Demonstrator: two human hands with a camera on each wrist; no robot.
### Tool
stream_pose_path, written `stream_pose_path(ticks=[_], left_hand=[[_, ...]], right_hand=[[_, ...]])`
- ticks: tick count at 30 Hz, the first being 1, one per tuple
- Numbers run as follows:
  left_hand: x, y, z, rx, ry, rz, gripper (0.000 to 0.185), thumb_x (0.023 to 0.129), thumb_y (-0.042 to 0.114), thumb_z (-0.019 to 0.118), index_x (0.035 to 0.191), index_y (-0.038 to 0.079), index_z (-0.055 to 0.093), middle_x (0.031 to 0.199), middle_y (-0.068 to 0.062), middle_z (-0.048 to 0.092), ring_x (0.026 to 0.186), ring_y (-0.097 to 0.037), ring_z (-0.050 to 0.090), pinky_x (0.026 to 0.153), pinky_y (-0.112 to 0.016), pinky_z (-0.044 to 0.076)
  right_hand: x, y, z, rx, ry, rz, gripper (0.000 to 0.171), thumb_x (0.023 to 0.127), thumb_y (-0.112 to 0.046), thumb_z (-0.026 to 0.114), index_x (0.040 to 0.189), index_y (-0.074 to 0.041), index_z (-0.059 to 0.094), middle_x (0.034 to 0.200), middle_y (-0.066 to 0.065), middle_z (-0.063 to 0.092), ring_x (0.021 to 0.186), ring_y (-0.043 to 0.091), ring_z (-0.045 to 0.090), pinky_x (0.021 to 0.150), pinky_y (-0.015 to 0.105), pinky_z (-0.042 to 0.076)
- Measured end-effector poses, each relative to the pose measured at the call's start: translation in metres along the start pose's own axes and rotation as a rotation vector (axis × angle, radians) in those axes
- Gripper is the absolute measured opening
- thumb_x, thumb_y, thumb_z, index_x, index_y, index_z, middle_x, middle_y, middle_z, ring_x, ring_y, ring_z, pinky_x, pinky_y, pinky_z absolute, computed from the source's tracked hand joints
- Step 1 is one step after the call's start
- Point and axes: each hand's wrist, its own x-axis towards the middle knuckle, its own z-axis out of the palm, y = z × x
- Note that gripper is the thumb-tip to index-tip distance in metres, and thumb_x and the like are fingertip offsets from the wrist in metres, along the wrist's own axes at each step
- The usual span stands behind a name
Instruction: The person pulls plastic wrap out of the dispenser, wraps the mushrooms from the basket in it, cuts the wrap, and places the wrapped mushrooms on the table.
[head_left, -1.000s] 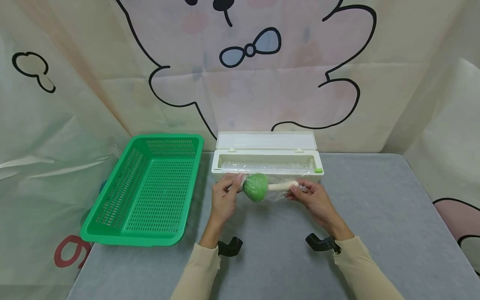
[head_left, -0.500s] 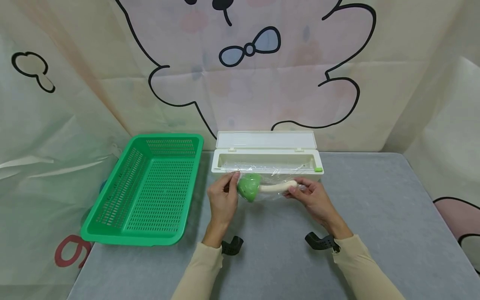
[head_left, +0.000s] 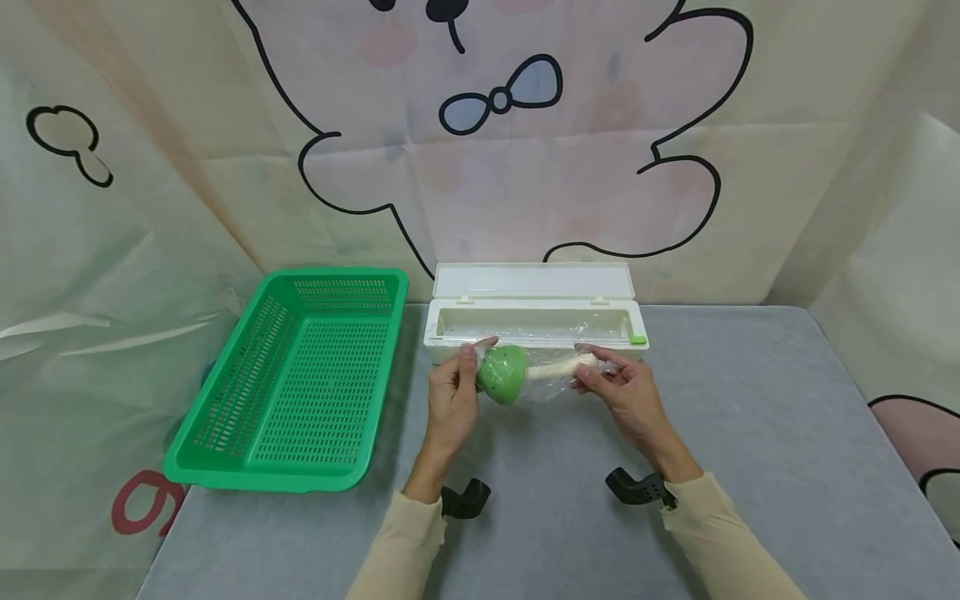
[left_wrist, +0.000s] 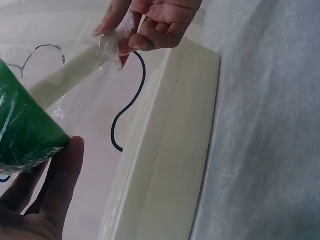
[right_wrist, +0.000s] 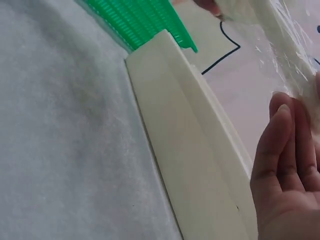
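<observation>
A mushroom-shaped object, with a green cap (head_left: pixel 503 375) and a long whitish stem (head_left: pixel 553 369), lies sideways between both hands in front of the white box. Clear plastic wrap (right_wrist: pixel 272 55) covers it and crinkles around the stem. My left hand (head_left: pixel 453 400) holds the cap end, its thumb and fingers at the cap's edge in the left wrist view. At the stem's far end, my right hand (head_left: pixel 626 400) pinches the stem and the wrap between thumb and fingers. Behind them stands a long white cling film box (head_left: pixel 532 342) with its lid (head_left: pixel 534 281) raised.
A green perforated basket (head_left: pixel 360 442) stands on the left of the grey table (head_left: pixel 555 517). A small green slider (head_left: pixel 637 340) sits at the box's right front edge. A printed cloth backdrop (head_left: pixel 487 183) hangs behind the table.
The left hand has shifted on the cap end, its index finger now stretched out toward the box. The cap moved left, then slightly back right. The right index finger has also extended along the wrap.
</observation>
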Motion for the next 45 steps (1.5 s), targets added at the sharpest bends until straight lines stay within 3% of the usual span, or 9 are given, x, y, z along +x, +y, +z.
stream_pose_path(ticks=[3, 9, 12, 19, 25, 28, 35, 39, 45], left_hand=[[0.001, 0.002, -0.002, -0.019, 0.0, -0.064, 0.043, 0.112, 0.017, 0.039, 0.105, -0.009, 0.073, 0.119, -0.018, 0.071, 0.069, -0.007, 0.06, 0.059, -0.019, 0.05], [0.003, -0.001, -0.008, -0.091, 0.052, -0.198, 0.051, 0.112, 0.031, 0.039, 0.11, -0.007, 0.073, 0.117, -0.015, 0.073, 0.071, -0.01, 0.068, 0.058, -0.022, 0.054], [0.004, -0.001, -0.011, -0.147, 0.048, -0.237, 0.053, 0.112, 0.033, 0.039, 0.113, -0.009, 0.071, 0.115, -0.019, 0.072, 0.072, -0.012, 0.071, 0.059, -0.023, 0.056], [0.004, 0.0, -0.014, -0.25, 0.028, -0.299, 0.054, 0.112, 0.033, 0.041, 0.114, -0.013, 0.068, 0.106, -0.018, 0.073, 0.076, -0.015, 0.071, 0.061, -0.025, 0.058], [0.004, 0.0, -0.014, -0.253, -0.018, -0.327, 0.054, 0.11, 0.035, 0.044, 0.115, -0.012, 0.069, 0.106, -0.015, 0.074, 0.077, -0.011, 0.068, 0.061, -0.023, 0.055], [0.004, 0.001, -0.014, -0.245, -0.034, -0.317, 0.054, 0.11, 0.035, 0.044, 0.114, -0.013, 0.069, 0.11, -0.016, 0.073, 0.079, -0.011, 0.066, 0.062, -0.023, 0.054], [0.004, 0.003, -0.014, -0.24, -0.026, -0.308, 0.052, 0.111, 0.032, 0.043, 0.112, -0.013, 0.069, 0.11, -0.019, 0.072, 0.077, -0.01, 0.064, 0.061, -0.022, 0.053], [0.004, 0.003, -0.013, -0.241, -0.036, -0.292, 0.051, 0.111, 0.03, 0.043, 0.11, -0.014, 0.069, 0.114, -0.022, 0.071, 0.073, -0.009, 0.062, 0.058, -0.021, 0.051], [0.003, 0.005, -0.011, -0.181, -0.048, -0.204, 0.05, 0.111, 0.027, 0.043, 0.105, -0.013, 0.071, 0.113, -0.022, 0.072, 0.06, -0.006, 0.053, 0.05, -0.019, 0.043]], right_hand=[[-0.002, -0.002, -0.005, 0.027, -0.087, -0.009, 0.04, 0.098, 0.004, 0.062, 0.135, 0.017, 0.053, 0.109, 0.005, 0.07, 0.084, 0.01, 0.069, 0.078, 0.025, 0.057], [-0.005, -0.007, -0.018, 0.168, -0.384, 0.008, 0.046, 0.101, 0.007, 0.054, 0.147, 0.003, 0.048, 0.129, 0.008, 0.057, 0.102, 0.016, 0.064, 0.092, 0.029, 0.053], [-0.005, -0.009, -0.023, 0.223, -0.457, -0.002, 0.047, 0.101, 0.008, 0.054, 0.147, 0.0, 0.049, 0.133, 0.009, 0.054, 0.109, 0.02, 0.063, 0.096, 0.033, 0.052], [-0.003, -0.008, -0.03, 0.181, -0.461, -0.029, 0.05, 0.098, 0.01, 0.057, 0.145, -0.006, 0.053, 0.136, 0.008, 0.055, 0.117, 0.018, 0.057, 0.096, 0.033, 0.053], [0.0, -0.01, -0.032, 0.127, -0.514, -0.032, 0.043, 0.096, -0.006, 0.071, 0.138, -0.011, 0.063, 0.133, 0.003, 0.061, 0.112, 0.015, 0.057, 0.089, 0.028, 0.054], [0.001, -0.01, -0.032, 0.124, -0.556, -0.05, 0.035, 0.094, -0.014, 0.076, 0.128, -0.012, 0.07, 0.127, 0.001, 0.064, 0.105, 0.013, 0.06, 0.084, 0.027, 0.055], [0.004, -0.009, -0.031, 0.227, -0.693, -0.093, 0.04, 0.098, -0.019, 0.071, 0.134, -0.003, 0.066, 0.132, 0.007, 0.064, 0.109, 0.016, 0.059, 0.09, 0.03, 0.054], [0.003, -0.01, -0.028, 0.259, -0.682, -0.052, 0.034, 0.099, -0.019, 0.069, 0.13, -0.006, 0.069, 0.13, 0.005, 0.064, 0.114, 0.014, 0.056, 0.091, 0.026, 0.052], [0.001, -0.012, -0.023, 0.349, -0.618, -0.014, 0.023, 0.103, -0.007, 0.06, 0.12, -0.006, 0.075, 0.121, 0.003, 0.064, 0.107, 0.013, 0.058, 0.084, 0.025, 0.055]])
